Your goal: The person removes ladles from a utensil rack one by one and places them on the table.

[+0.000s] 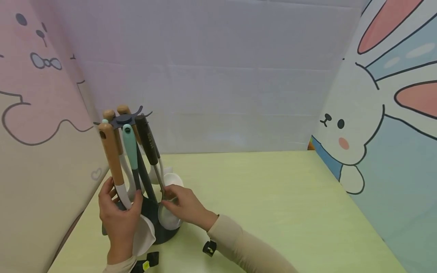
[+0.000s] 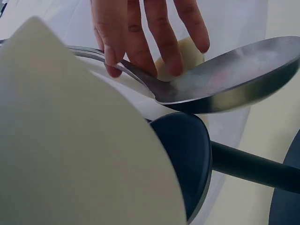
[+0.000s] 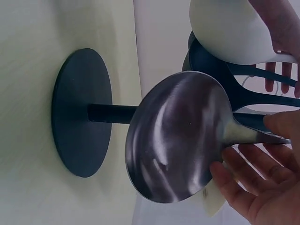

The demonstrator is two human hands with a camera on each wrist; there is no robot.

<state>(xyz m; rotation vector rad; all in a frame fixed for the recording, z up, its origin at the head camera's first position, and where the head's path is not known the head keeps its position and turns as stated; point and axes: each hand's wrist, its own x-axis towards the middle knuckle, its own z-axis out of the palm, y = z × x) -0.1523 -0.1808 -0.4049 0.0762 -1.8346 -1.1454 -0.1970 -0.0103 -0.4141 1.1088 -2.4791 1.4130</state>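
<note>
A dark utensil stand (image 1: 164, 235) has several utensils hanging round its top. My left hand (image 1: 119, 216) grips the white neck of a wooden-handled white ladle (image 1: 143, 235), whose bowl hides part of the stand's base. My right hand (image 1: 186, 204) pinches the neck of a metal ladle (image 1: 168, 218) with a dark handle; its shiny shallow bowl (image 3: 178, 136) faces the right wrist camera. Between the two hangs a teal-handled utensil (image 1: 129, 140). A dark ladle (image 2: 183, 154) shows behind the white one in the left wrist view.
More wooden-handled and white utensils (image 1: 173, 179) hang at the back of the stand. It stands on the left part of a pale green table (image 1: 273, 197). A white wall panel (image 1: 222, 94) rises behind, with cartoon-printed panels (image 1: 368, 151) at both sides.
</note>
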